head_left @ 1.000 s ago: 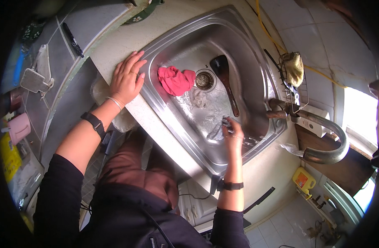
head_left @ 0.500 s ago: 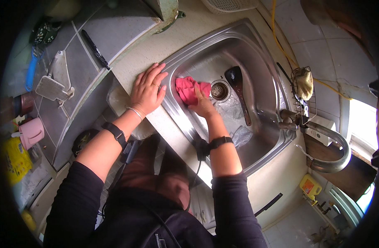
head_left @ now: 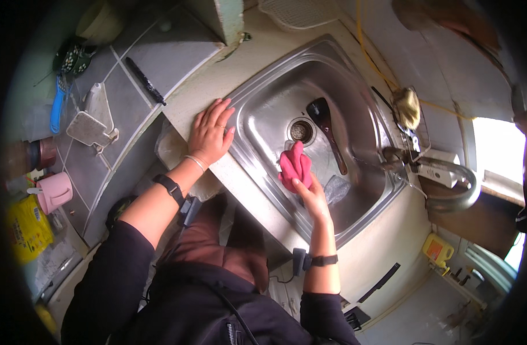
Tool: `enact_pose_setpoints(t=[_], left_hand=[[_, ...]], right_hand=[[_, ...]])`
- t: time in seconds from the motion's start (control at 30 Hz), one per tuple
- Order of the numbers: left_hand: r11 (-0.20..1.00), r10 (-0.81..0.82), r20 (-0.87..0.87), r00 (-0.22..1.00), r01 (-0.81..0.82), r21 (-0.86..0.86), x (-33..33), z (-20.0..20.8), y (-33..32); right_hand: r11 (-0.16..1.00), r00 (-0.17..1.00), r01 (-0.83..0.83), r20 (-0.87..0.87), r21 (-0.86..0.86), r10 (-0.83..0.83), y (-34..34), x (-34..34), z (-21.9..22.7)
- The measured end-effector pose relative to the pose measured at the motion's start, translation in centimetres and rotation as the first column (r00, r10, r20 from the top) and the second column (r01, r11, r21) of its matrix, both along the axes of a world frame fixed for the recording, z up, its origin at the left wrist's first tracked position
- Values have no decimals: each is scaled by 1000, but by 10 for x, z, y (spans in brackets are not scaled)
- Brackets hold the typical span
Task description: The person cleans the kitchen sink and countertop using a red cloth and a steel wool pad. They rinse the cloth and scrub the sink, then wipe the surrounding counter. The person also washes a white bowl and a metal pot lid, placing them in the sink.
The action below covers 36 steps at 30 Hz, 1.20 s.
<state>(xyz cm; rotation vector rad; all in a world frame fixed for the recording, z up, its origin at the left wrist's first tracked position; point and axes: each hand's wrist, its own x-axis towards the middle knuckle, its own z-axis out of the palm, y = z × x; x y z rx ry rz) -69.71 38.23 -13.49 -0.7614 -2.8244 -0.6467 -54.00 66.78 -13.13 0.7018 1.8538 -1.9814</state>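
Observation:
A bunched pink cloth is gripped by my right hand over the near part of the metal sink. Fingers spread, my left hand rests flat on the sink's left rim and the counter edge. Just beyond the cloth is the round drain. A dark spatula lies in the basin to the right of the drain, its broad blade toward the far side. Close to my right hand, a crumpled clear plastic piece lies on the basin floor.
At the right, a curved metal faucet reaches beside the sink. A wire rack with a yellowish sponge stands behind it. Beyond the sink sits a white basket. On the left tiled counter are a black knife and a pink mug.
My right hand has lifted the pink cloth away from the basin's left side and moved it right and nearer to me. My left hand stays on the rim.

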Motion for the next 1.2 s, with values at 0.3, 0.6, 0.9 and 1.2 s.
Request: enact_pose_setpoints(t=[0.3,0.6,0.9,1.2], left_hand=[[687,-357,681,639,-315,655,90,33,127],[239,-763,643,-66,-953,187,113,21,219],[258,-469,863,189,-905,339,172,13,265],[301,-391,911,128,-918,258,177,10,274]], right_hand=[[920,919,209,-389,331,-69,-3,45,55],[734,804,516,-546,442,-237,2,70,46],[618,565,786,-412,6,-715,12,66,27],[385,370,907,-113,-173,-922,39,57,16]])
